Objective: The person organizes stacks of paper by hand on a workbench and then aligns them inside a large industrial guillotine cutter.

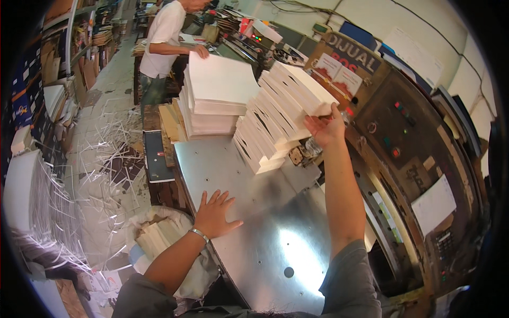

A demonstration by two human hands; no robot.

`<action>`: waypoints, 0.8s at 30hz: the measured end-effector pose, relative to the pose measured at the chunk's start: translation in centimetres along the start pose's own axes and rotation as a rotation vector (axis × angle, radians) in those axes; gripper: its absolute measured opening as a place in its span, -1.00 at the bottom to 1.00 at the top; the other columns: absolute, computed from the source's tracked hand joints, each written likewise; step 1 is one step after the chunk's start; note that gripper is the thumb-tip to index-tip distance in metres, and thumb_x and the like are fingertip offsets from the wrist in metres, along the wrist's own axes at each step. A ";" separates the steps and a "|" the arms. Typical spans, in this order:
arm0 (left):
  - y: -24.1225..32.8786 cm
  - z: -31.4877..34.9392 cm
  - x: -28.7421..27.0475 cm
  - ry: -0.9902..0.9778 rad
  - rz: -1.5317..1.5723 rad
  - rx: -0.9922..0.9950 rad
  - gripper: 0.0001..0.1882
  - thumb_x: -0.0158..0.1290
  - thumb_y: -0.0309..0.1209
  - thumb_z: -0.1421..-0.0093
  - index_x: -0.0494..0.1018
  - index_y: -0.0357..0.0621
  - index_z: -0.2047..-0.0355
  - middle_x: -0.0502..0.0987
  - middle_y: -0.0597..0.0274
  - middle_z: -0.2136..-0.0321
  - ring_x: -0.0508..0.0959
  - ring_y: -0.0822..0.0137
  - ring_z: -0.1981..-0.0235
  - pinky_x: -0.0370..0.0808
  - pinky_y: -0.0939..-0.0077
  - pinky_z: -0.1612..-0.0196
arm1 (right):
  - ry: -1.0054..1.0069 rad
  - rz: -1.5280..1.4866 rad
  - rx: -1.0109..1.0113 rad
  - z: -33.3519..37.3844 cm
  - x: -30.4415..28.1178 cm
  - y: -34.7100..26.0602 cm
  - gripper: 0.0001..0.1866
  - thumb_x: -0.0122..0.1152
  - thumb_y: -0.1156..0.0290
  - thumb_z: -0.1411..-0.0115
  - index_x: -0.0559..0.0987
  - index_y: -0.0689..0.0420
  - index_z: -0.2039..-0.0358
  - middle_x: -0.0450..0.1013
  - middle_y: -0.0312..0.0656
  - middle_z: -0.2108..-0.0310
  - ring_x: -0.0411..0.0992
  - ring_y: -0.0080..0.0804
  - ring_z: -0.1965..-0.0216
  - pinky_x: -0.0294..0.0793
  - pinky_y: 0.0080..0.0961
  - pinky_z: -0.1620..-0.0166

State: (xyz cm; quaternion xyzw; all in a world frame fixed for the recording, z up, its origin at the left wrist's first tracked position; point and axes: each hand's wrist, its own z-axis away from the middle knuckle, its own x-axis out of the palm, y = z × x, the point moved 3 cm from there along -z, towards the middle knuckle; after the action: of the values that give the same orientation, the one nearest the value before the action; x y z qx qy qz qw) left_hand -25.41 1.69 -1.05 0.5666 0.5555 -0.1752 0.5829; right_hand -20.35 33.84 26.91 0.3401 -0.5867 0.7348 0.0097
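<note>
My left hand point(214, 216) lies open, fingers spread, on the bare metal machine table point(249, 233); a metal bracelet circles that wrist. Further off, my right hand point(327, 129) is at the right end of the upper block of a tall white paper stack point(273, 114), palm turned up. Its thumb is at the block's end, and the fingers lie against the side below. The stack is built of several layers with dark gaps between them and leans slightly. Left of it stands another pile of large white sheets point(217, 79). Behind the right hand is a clear plastic bottle point(313, 146), partly hidden.
To the right rises a brown machine panel point(389, 132) with buttons and lights. A person point(165, 42) in a white shirt stands beyond the sheets, one hand on them. Paper strips point(119, 153) litter the floor at left. Below the table edge sits a pale sack point(164, 238).
</note>
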 end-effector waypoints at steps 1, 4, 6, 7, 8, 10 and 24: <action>0.2 -0.3 0.1 -0.021 -0.001 0.024 -0.08 0.08 0.30 -0.11 0.33 -0.01 -0.33 0.21 0.08 -0.41 0.07 0.03 -0.47 -0.26 -0.17 -0.48 | -0.072 0.002 0.002 0.8 -1.2 0.5 0.02 0.38 -0.20 -0.14 0.05 0.24 -0.27 0.23 0.09 -0.11 0.41 0.15 -0.05 0.53 0.17 -0.04; 0.6 -0.7 0.6 -0.036 0.001 0.042 -0.09 0.08 0.31 -0.11 0.34 -0.01 -0.32 0.22 0.10 -0.41 0.08 0.02 -0.47 -0.25 -0.19 -0.48 | -0.186 0.081 0.028 5.6 -5.8 3.4 -0.15 0.29 -0.19 -0.21 0.20 0.15 -0.24 0.34 -0.01 -0.04 0.46 0.03 -0.01 0.58 0.05 0.06; -0.1 -0.6 0.8 0.014 -0.043 0.000 -0.09 0.10 0.30 -0.10 0.35 -0.01 -0.32 0.23 0.08 -0.40 0.10 0.00 -0.46 -0.22 -0.20 -0.47 | -0.208 0.142 0.074 9.3 -9.6 5.8 -0.29 0.21 -0.17 -0.28 0.31 0.08 -0.21 0.43 -0.07 0.02 0.50 -0.05 0.04 0.59 -0.02 0.10; 0.2 -0.9 0.6 -0.004 -0.050 -0.008 -0.10 0.13 0.27 -0.10 0.36 -0.01 -0.31 0.24 0.05 -0.40 0.12 -0.02 -0.45 -0.19 -0.21 -0.47 | -0.163 0.171 0.089 10.4 -12.7 6.7 -0.25 0.25 -0.13 -0.27 0.28 0.10 -0.27 0.37 0.00 -0.13 0.48 -0.03 -0.02 0.59 -0.03 0.08; -0.1 -0.8 0.9 0.026 -0.066 -0.001 -0.12 0.18 0.22 -0.08 0.37 -0.03 -0.30 0.26 0.02 -0.38 0.14 -0.05 -0.44 -0.17 -0.22 -0.46 | -0.106 0.151 0.067 11.2 -16.2 7.1 -0.25 0.25 -0.13 -0.27 0.28 0.10 -0.27 0.37 0.00 -0.13 0.48 -0.03 -0.02 0.59 -0.03 0.08; 1.0 -1.1 0.0 -0.001 -0.038 -0.028 -0.14 0.22 0.16 -0.07 0.39 -0.04 -0.28 0.27 0.02 -0.38 0.15 -0.05 -0.44 -0.15 -0.22 -0.46 | 0.017 0.252 0.124 12.5 -24.0 8.2 -0.19 0.29 -0.07 -0.26 0.23 0.11 -0.35 0.26 0.05 -0.27 0.44 0.00 -0.09 0.58 -0.02 0.04; 1.7 -1.2 0.3 -0.024 -0.127 -0.023 -0.22 0.26 0.01 -0.08 0.40 -0.06 -0.26 0.27 0.04 -0.38 0.15 -0.01 -0.44 -0.11 -0.13 -0.47 | 1.137 0.427 -0.015 19.8 -57.8 -2.5 0.01 0.47 0.06 -0.08 0.06 0.17 -0.35 0.35 0.21 -0.13 0.48 0.09 0.06 0.55 -0.01 0.27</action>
State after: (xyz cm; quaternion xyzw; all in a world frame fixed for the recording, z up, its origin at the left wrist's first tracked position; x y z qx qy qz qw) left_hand -24.46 3.38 -0.20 0.5211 0.5853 -0.2122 0.5838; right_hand 34.72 39.65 1.10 -0.2310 -0.5500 0.7830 0.1762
